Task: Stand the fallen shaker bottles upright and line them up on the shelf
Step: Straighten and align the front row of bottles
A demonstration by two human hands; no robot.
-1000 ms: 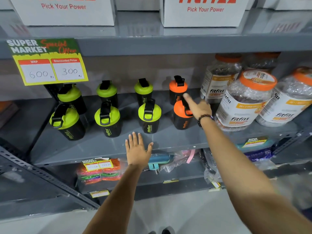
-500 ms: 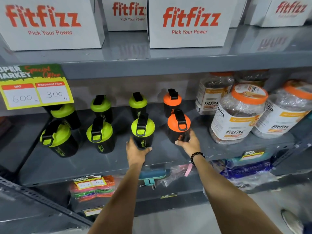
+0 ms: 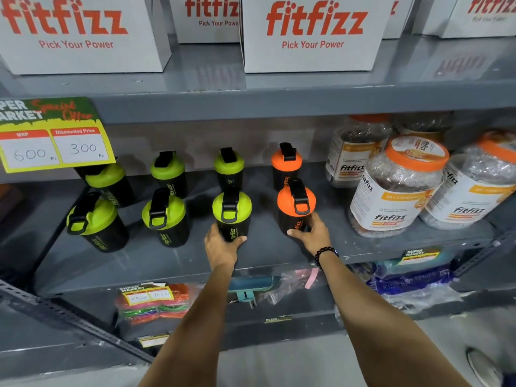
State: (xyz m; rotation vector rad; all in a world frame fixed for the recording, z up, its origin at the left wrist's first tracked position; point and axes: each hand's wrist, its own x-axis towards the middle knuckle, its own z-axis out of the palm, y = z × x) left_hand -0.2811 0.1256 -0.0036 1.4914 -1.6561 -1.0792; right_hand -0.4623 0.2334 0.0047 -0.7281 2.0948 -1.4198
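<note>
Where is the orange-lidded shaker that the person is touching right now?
The front orange-lidded shaker stands upright on the middle shelf, right of a green-lidded shaker and left of the big jars, with the right hand at its base.

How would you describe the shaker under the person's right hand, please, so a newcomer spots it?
Find the grey middle shelf under the white boxes. The front row holds four shakers; take the rightmost, beside the big jars. This front orange-lidded shaker is the row's only orange one.

Open shelf (image 3: 156,263) strip before front shaker bottles (image 3: 164,219); jars (image 3: 396,191) crowd right; upper shelf (image 3: 251,104) overhead.
</note>
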